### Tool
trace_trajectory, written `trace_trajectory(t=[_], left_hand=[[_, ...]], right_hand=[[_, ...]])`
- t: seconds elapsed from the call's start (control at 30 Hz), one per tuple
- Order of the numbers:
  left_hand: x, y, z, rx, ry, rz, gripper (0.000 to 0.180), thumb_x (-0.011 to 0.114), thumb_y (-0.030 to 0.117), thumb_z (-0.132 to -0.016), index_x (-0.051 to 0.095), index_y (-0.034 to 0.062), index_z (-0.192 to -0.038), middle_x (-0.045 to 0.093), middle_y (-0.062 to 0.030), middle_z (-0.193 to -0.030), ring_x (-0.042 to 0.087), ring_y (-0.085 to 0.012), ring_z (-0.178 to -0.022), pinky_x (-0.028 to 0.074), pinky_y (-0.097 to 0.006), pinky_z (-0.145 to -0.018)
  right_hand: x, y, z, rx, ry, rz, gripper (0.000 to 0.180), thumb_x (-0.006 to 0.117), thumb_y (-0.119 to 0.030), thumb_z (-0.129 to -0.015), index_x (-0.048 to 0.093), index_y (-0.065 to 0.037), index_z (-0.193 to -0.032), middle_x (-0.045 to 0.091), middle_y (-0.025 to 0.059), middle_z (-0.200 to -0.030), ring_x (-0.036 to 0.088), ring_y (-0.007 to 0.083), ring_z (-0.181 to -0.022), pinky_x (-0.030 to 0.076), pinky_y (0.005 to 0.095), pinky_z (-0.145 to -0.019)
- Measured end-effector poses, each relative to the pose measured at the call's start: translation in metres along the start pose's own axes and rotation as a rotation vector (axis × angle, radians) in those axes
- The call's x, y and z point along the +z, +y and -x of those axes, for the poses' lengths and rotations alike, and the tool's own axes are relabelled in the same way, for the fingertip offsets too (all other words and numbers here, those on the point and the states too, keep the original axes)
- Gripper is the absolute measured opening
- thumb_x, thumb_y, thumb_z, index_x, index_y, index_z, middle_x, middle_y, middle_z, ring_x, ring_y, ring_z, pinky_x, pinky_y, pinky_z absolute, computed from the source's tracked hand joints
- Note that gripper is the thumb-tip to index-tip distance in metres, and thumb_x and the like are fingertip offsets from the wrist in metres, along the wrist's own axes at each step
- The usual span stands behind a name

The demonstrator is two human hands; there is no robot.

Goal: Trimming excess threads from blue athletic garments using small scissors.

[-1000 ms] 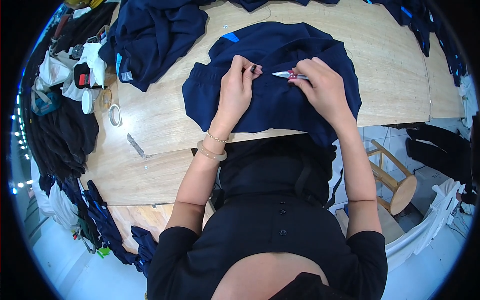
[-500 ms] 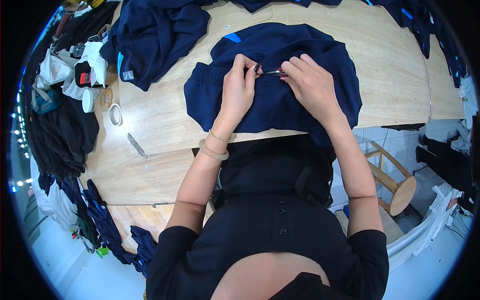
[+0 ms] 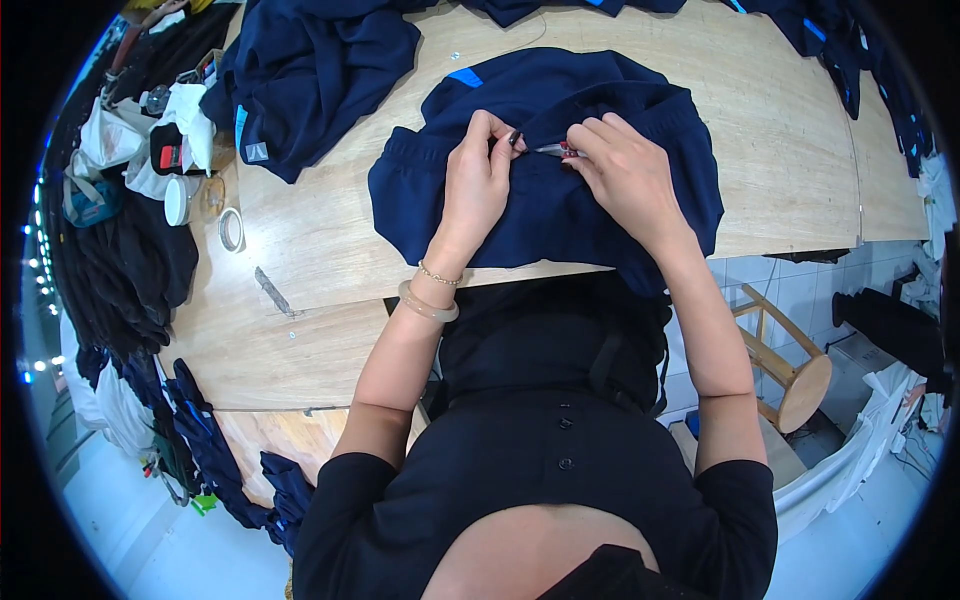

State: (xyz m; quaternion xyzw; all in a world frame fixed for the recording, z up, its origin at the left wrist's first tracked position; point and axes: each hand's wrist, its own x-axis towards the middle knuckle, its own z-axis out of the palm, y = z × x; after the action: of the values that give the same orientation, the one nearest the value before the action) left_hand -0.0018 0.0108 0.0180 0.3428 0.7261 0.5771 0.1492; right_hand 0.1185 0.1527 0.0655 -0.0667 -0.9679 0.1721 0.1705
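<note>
A dark navy garment (image 3: 440, 215) with a gathered waistband lies bunched on the wooden table in front of me. My left hand (image 3: 480, 165) pinches a small bit of it between thumb and forefinger; whether a thread is in that pinch is too small to see. From the other side, my right hand (image 3: 625, 170) is closed around red-handled thread snips (image 3: 549, 149). Their metal blades point left, close to my left fingertips and just above the cloth. Most of the handle is hidden inside my right fingers.
Another navy garment (image 3: 320, 90) lies at the upper left. Left of me on the table (image 3: 330, 260) are a tape roll (image 3: 231, 229), a white jar (image 3: 178, 201) and dark cloth (image 3: 125, 275). A wooden stool (image 3: 800, 385) stands on the right, with a person's dark-clothed legs (image 3: 885, 325) beyond.
The snips and my right hand have shifted slightly, and the blades now look closer together. My left hand stays almost in place. At the far right, the other person's legs have moved.
</note>
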Motion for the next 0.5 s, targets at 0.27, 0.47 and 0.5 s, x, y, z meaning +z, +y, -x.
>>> trace_trajectory(t=[0.27, 0.47, 0.5], left_hand=[[0.0, 0.001, 0.0, -0.006, -0.009, 0.009, 0.006, 0.049, -0.001, -0.095, 0.046, -0.0023, -0.09, 0.063, -0.0142, -0.08, 0.066, -0.0214, -0.075, 0.053, -0.03, -0.069], [-0.002, 0.005, 0.003, -0.03, 0.009, 0.042, 0.005, 0.047, -0.002, -0.095, 0.046, -0.0016, -0.09, 0.062, -0.0118, -0.079, 0.065, -0.017, -0.075, 0.053, -0.028, -0.071], [-0.003, 0.006, 0.006, -0.073, 0.044, 0.146, 0.005, 0.047, -0.001, -0.096, 0.046, -0.0023, -0.091, 0.061, -0.0104, -0.083, 0.063, -0.0144, -0.079, 0.054, -0.027, -0.076]], right_hand=[[0.001, -0.001, -0.001, -0.011, 0.009, -0.052, 0.014, 0.069, -0.009, -0.078, 0.059, -0.007, -0.088, 0.058, 0.0042, -0.08, 0.056, 0.0207, -0.078, 0.049, 0.0316, -0.063], [-0.002, 0.006, 0.001, 0.111, 0.023, -0.205, 0.016, 0.069, -0.011, -0.079, 0.058, -0.005, -0.089, 0.06, 0.0067, -0.081, 0.059, 0.0236, -0.076, 0.049, 0.0318, -0.066], [-0.005, 0.01, 0.003, 0.218, 0.049, -0.347, 0.016, 0.069, -0.011, -0.079, 0.058, -0.004, -0.089, 0.062, 0.0079, -0.082, 0.06, 0.0246, -0.075, 0.049, 0.0311, -0.068]])
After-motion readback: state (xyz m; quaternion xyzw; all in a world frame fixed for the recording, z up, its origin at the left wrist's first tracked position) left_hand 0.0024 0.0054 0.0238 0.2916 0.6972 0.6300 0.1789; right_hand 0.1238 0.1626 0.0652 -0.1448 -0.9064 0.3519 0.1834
